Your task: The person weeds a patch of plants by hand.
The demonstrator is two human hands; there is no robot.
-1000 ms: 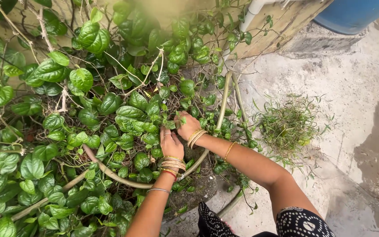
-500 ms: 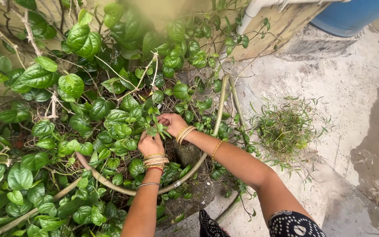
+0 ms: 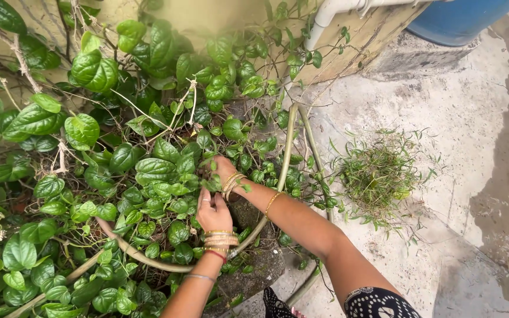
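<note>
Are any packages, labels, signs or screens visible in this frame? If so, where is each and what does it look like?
None in view: only a leafy vine, a pile of pulled weeds on the concrete ground, a white pipe, a blue barrel and both hands in the leaves.

Two bare hands in a leafy vine by a wall

The left hand (image 3: 212,213) and right hand (image 3: 224,168) reach among the vine's green leaves (image 3: 154,168) — fingers partly hidden — while a heap of pulled weeds (image 3: 378,174) lies apart on the concrete floor (image 3: 478,141), near a hose (image 3: 287,144).
</note>
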